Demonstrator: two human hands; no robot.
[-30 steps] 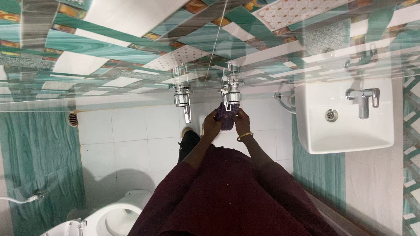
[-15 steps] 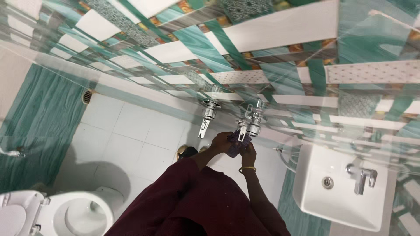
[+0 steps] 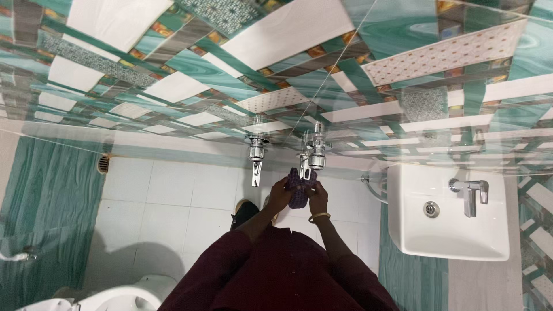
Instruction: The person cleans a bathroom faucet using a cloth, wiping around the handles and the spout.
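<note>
Seen from above in a green-and-white tiled bathroom, the left hand [image 3: 280,194] and right hand [image 3: 317,197] both have their fingers closed around a purple cloth [image 3: 298,185], pressed against the right-hand chrome wall tap [image 3: 314,154]. The cloth looks soft, light and limp, likely easiest bunched in the palm. A second tap [image 3: 256,155] and a white basin [image 3: 449,245] sit nearby.

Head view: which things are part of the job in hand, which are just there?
In hand:
- purple cloth, held by left hand and right hand
- chrome wall tap just above the cloth

Just there:
- second chrome tap to the left
- white basin with its mixer tap
- toilet
- floor drain
</note>
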